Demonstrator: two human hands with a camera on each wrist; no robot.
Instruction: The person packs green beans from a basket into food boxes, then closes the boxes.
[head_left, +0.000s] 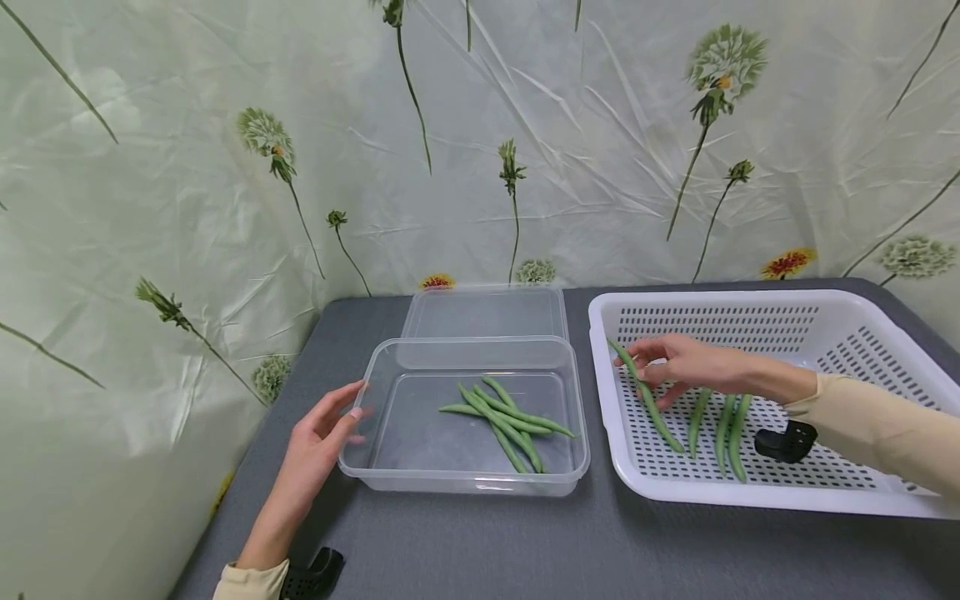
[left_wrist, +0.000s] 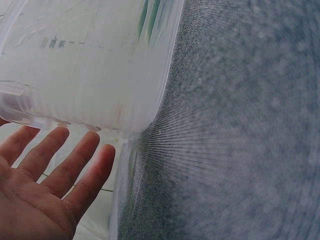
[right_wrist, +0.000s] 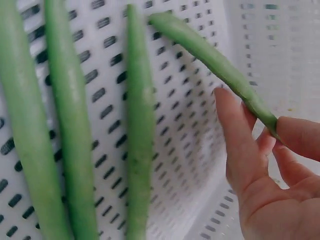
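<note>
My right hand [head_left: 678, 365] reaches into the white perforated basket [head_left: 750, 310] and pinches a long green bean [head_left: 649, 407] near its upper end between thumb and fingers. The right wrist view shows that pinched bean [right_wrist: 215, 59] raised above the mesh, with three more beans [right_wrist: 138, 125] lying flat on the basket floor [right_wrist: 190, 165]. Those loose beans [head_left: 722, 427] lie just right of the held one. My left hand [head_left: 324, 433] is open with straight fingers [left_wrist: 60, 165] at the left wall of the clear plastic container [head_left: 390, 392], which holds several beans [head_left: 508, 417].
The container's clear lid [head_left: 486, 313] lies flat behind it. Everything sits on a dark grey table [head_left: 525, 542] whose left edge runs close to my left arm. A flower-print sheet [head_left: 225, 167] hangs behind and to the left.
</note>
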